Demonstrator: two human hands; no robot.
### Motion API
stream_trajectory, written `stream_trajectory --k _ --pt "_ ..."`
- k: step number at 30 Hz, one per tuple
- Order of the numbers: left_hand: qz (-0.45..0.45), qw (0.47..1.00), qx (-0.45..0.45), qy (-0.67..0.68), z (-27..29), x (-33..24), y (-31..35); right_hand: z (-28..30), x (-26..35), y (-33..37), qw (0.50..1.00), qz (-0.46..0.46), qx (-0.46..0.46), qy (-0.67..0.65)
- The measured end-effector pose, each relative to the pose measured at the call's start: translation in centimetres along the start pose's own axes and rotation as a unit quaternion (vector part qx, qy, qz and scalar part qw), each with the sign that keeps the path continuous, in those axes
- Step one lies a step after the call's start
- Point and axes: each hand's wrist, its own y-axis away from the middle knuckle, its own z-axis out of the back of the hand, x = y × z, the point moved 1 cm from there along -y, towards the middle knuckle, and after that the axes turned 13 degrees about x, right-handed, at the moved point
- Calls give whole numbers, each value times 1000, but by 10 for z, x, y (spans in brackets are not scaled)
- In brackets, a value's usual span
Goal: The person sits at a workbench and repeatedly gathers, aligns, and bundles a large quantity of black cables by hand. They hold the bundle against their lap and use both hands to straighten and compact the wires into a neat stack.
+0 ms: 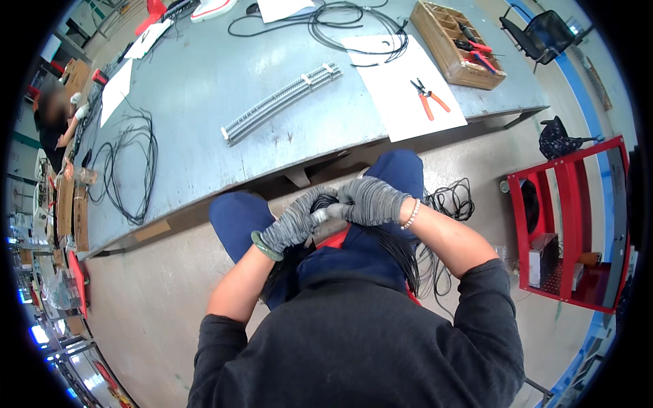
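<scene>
Both my hands wear grey knit gloves and meet above my lap. My left hand (296,221) is closed round a bundle of thin black cables (398,253). Close against it, my right hand (373,200) also grips the bundle, its thumb and fingers near the left thumb. The cables trail from my hands over my right thigh and hang down beside the seat. Under the gloves the exact grip is partly hidden. On the table ahead lie orange-handled wire strippers (430,100) on a white sheet (408,75).
The grey table (197,81) holds ribbed grey strips (282,100), coiled black cables (139,170) and a wooden tool box (462,47). To the right stands a red metal rack (568,224). More black cables (459,200) lie right of my leg. Another person (54,122) works at the far left.
</scene>
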Motion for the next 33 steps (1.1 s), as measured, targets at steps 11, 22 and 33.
stream_trajectory --k 11,22,33 --pt "45 999 -5 11 -3 11 0 -17 8 2 958 -15 -49 282" --pt "45 998 -12 -35 -5 -5 -5 -15 -19 -1 883 210 -204 367" --pt "48 999 11 -5 -8 -20 0 -30 -27 -15 922 92 -289 240"
